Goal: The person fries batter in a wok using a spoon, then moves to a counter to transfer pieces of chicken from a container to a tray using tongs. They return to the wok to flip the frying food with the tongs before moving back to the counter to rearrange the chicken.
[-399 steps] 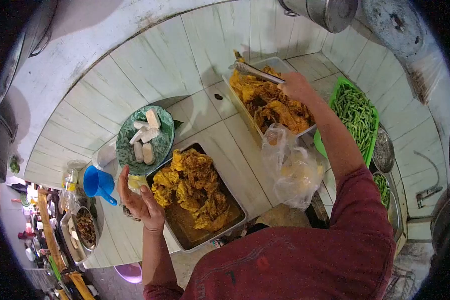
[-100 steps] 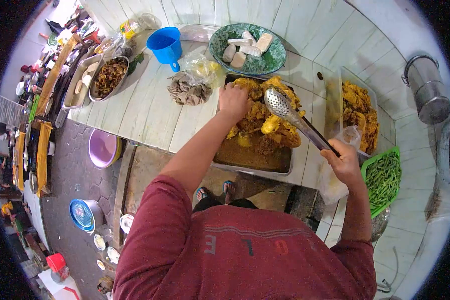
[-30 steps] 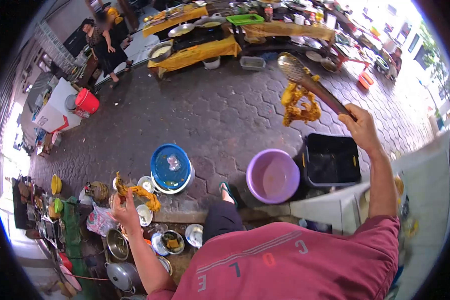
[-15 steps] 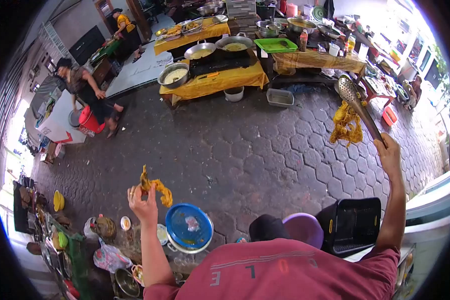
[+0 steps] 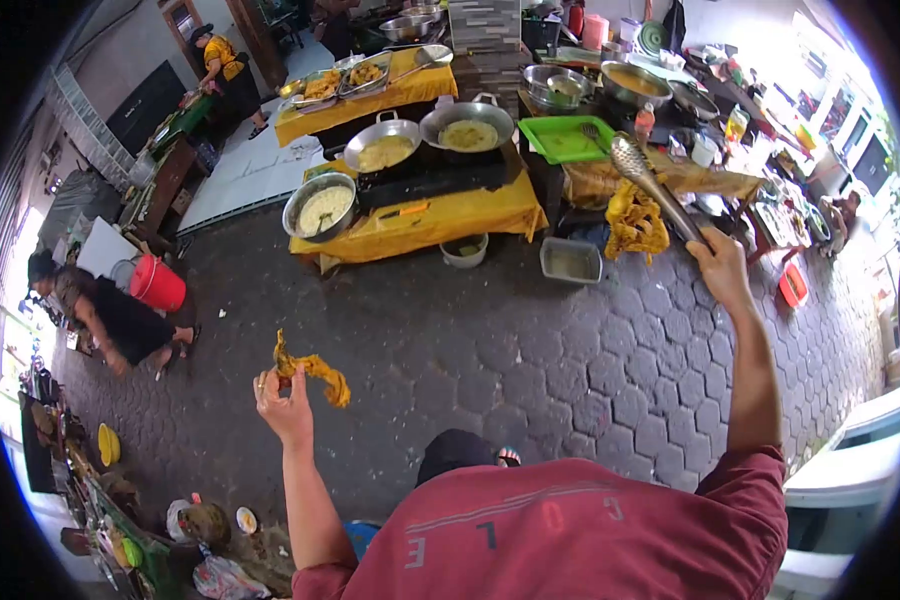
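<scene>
Paved floor point(image 5: 470, 325): spread below.
Tongs point(image 5: 660, 190): held out ahead.
Right hand point(image 5: 720, 262): wrapped round the tongs.
Left hand point(image 5: 286, 402): pinching the smaller yellow piece point(image 5: 326, 376).
Larger yellow piece point(image 5: 635, 222): hanging from the tongs.
Smaller yellow piece: held above the floor.

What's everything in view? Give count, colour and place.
Tongs: one, silver, raised right.
Left food piece: one, golden, raised left.
Right food piece: one, golden, in tongs.
Woks: two, silver, upper middle.
Pot: one, silver, left of woks.
Table covers: at least two, yellow, upper middle.
Tray: one, green, right of woks.
Tub: one, grey, below tray.
Buckets: at least two, red left, pale upper middle.
Container: one, reddish, far right.
Floor: one, dark grey, throughout centre.
Other people: at least three, left and far right.
Small clutter: uncountable, mixed, upper right.
Shirt: one, maroon, bottom.
Left grip: one, bare, raised left.
Right grip: one, bare, on tongs.
</scene>
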`<action>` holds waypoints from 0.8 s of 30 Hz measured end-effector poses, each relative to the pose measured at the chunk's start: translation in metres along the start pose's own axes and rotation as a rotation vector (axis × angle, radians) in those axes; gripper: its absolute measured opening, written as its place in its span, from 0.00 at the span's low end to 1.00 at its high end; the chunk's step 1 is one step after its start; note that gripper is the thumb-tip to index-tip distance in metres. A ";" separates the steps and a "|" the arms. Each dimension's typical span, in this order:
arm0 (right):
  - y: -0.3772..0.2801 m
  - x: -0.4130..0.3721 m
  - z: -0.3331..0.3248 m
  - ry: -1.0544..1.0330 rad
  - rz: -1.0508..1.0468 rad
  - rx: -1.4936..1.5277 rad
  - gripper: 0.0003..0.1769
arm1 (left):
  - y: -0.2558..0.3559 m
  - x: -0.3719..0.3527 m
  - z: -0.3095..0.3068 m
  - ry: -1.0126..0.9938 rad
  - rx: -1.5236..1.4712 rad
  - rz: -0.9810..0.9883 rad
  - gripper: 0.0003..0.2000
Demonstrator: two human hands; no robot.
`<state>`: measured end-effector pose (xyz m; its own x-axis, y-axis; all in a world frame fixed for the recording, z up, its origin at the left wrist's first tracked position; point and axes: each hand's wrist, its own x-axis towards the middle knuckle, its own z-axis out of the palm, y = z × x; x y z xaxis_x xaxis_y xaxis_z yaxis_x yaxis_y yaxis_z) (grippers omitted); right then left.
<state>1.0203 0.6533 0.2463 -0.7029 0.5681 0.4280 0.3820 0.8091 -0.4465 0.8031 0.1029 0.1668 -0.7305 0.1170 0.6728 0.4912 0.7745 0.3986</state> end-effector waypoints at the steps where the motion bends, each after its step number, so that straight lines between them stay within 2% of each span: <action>1: -0.005 0.033 0.019 -0.024 0.017 0.001 0.13 | -0.003 0.016 0.021 -0.014 -0.006 -0.031 0.11; 5: -0.001 0.159 0.110 -0.047 -0.006 0.007 0.14 | -0.024 0.072 0.104 -0.005 0.008 -0.040 0.09; 7: 0.005 0.214 0.160 -0.036 -0.007 0.000 0.14 | -0.037 0.108 0.151 0.043 0.054 0.138 0.09; 8: 0.017 0.243 0.195 0.038 -0.078 0.022 0.14 | -0.044 0.136 0.178 0.053 0.048 0.145 0.09; 10: -0.001 0.297 0.237 -0.125 0.183 0.058 0.15 | -0.043 0.159 0.222 -0.036 -0.026 -0.057 0.09; 11: 0.005 0.324 0.263 -0.137 0.179 0.082 0.15 | -0.043 0.176 0.244 -0.081 -0.010 -0.092 0.09; 14: 0.013 0.389 0.347 -0.168 0.169 0.073 0.16 | -0.032 0.232 0.306 -0.083 -0.024 -0.034 0.10; 15: 0.012 0.413 0.376 -0.162 0.131 0.035 0.17 | -0.027 0.253 0.325 -0.107 0.005 0.054 0.10; 18: 0.017 0.469 0.460 -0.257 0.216 0.072 0.18 | -0.015 0.298 0.393 -0.119 -0.036 0.074 0.10; 22: 0.034 0.525 0.577 -0.388 0.221 0.094 0.20 | 0.008 0.338 0.483 -0.183 -0.042 0.039 0.10; 24: 0.036 0.547 0.621 -0.479 0.261 0.100 0.17 | 0.023 0.353 0.522 -0.163 -0.004 0.059 0.10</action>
<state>0.2768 0.9001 -0.0235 -0.7956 0.5973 -0.1012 0.5376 0.6192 -0.5723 0.3089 0.4865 0.0881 -0.7673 0.2623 0.5851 0.5375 0.7608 0.3637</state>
